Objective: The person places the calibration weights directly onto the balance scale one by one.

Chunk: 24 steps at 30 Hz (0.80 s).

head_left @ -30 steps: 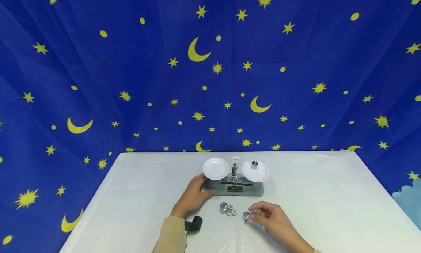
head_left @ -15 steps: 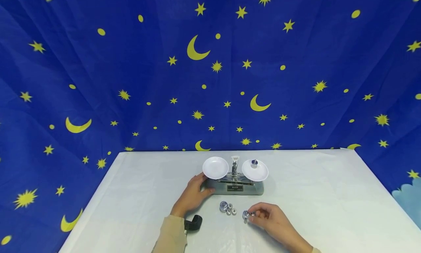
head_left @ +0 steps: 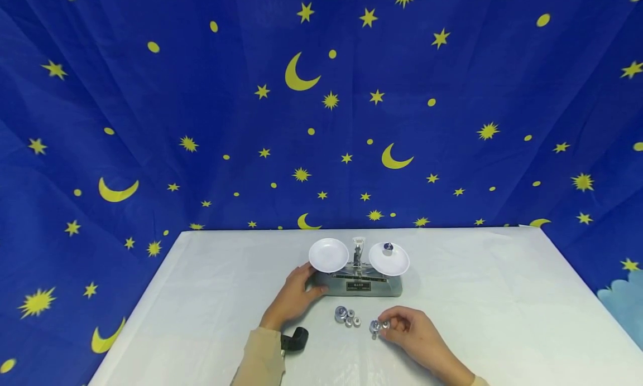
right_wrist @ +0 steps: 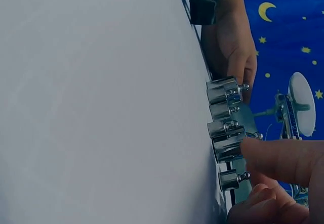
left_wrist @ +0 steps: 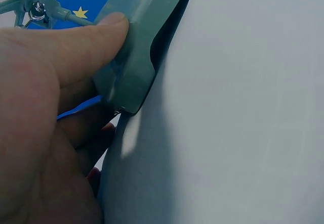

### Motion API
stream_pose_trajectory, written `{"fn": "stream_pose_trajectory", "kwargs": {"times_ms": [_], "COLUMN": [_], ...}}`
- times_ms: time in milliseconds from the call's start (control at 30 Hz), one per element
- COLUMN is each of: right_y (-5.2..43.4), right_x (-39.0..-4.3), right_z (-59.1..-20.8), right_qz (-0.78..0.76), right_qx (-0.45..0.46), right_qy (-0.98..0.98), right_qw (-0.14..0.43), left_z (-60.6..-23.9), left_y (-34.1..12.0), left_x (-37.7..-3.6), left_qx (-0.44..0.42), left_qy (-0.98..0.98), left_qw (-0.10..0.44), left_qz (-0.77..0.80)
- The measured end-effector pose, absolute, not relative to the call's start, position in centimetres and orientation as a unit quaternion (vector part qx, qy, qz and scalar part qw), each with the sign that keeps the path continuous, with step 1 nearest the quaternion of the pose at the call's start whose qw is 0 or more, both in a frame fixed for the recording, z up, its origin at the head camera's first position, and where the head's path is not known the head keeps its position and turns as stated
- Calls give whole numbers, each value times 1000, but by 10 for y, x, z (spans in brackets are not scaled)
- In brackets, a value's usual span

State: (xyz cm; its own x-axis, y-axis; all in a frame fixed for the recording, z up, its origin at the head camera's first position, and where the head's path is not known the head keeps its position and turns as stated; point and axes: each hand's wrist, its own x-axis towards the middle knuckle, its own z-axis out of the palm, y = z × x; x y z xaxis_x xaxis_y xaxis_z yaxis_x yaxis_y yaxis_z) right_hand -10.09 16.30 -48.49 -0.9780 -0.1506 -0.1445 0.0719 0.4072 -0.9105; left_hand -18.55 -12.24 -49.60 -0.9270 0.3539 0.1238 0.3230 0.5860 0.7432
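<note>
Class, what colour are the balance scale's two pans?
The pans are white, clearest in the head view.

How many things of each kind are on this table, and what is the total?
Balance scale: 1
White pans: 2
Metal weights: 6, with 1 on the pan nearer the right hand and 5 showing on the table in the right wrist view; another may be hidden
Black strap-like object: 1
Total: 10

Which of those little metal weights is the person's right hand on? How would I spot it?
Find the balance scale mid-table. In front of it stands a cluster of weights; the one meant stands apart to their right, touched by the right hand's fingertips.
</note>
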Motion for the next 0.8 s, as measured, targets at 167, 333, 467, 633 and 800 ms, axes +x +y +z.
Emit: {"fn": "stream_pose_trajectory", "kwargs": {"times_ms": [167,333,467,633,800], "right_y": [162,162,161,160,161], "right_x": [-101,-101,-101,-101,-101], "right_z": [-485,-485,-485,-485,-486], "right_qz": [-530,-520,-504,-488,-493], "right_qx": [-10,2,12,23,20], "right_qy": [844,850,861,870,867], "right_qw": [86,78,71,67,67], "left_z": [-495,-495,-495,-496,-495], "left_y": [-122,-122,-122,-122,-122], "left_x": [-185,-185,-185,-185,-185], "left_qx": [186,185,191,197,197], "left_qy": [890,889,888,886,885], "left_qw": [19,19,13,10,11], "left_qz": [416,418,418,421,422]}}
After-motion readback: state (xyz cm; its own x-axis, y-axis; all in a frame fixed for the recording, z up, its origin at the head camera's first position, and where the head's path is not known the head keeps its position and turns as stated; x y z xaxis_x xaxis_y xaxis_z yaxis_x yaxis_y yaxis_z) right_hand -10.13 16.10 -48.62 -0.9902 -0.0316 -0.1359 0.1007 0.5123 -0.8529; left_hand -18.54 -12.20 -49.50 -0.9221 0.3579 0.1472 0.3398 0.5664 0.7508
